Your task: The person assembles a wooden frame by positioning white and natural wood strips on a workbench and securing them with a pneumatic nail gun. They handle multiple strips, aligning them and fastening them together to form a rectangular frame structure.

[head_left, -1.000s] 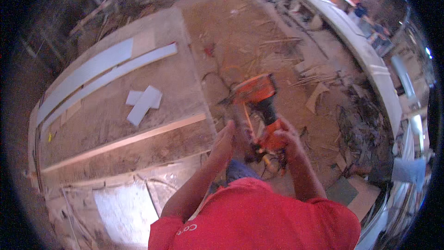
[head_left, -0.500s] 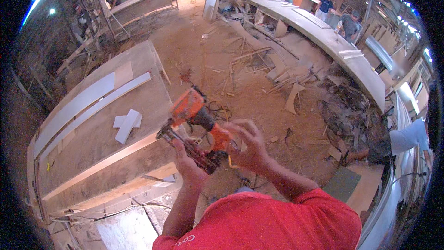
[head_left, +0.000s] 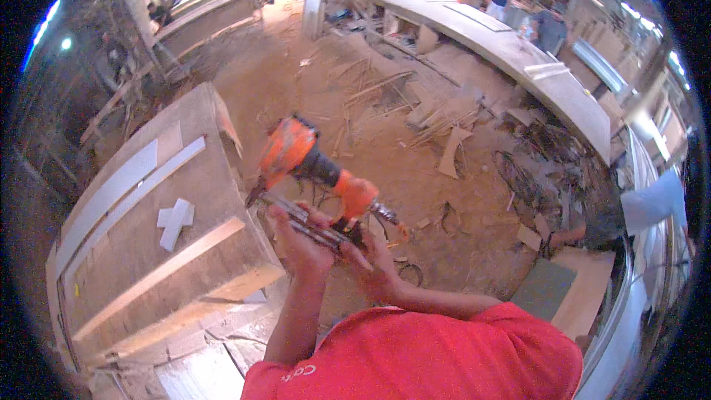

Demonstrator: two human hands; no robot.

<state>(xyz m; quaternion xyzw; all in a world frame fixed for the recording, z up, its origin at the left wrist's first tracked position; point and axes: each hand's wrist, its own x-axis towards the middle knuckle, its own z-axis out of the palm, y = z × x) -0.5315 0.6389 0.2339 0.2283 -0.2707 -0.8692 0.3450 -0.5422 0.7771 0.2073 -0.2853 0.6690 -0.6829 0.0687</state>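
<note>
An orange and black nail gun (head_left: pixel 287 150) is held up in front of me, tilted, its nose towards the left. My left hand (head_left: pixel 302 252) is closed around the long metal magazine along its lower side. Against the rear end of the magazine, below the handle, my right hand (head_left: pixel 375 270) is closed, its fingertips partly hidden. A metal air fitting (head_left: pixel 385 213) sticks out from the handle's end. To the left of the gun stands a wooden workbench (head_left: pixel 196 178) bearing two crossed white strips (head_left: pixel 175 224) and longer pale boards (head_left: pixel 118 185).
Sawdust and wood scraps (head_left: pixel 437 115) cover the floor ahead. A long bench (head_left: pixel 474 30) curves along the right, with two people beyond it. At the right edge a person in a light blue top (head_left: pixel 652 204) is close by. A green-grey panel (head_left: pixel 544 292) lies near my right.
My right hand has moved from the gun's handle down to the rear of the magazine, uncovering the air fitting. The gun has shifted slightly left, and the whole view has turned a little.
</note>
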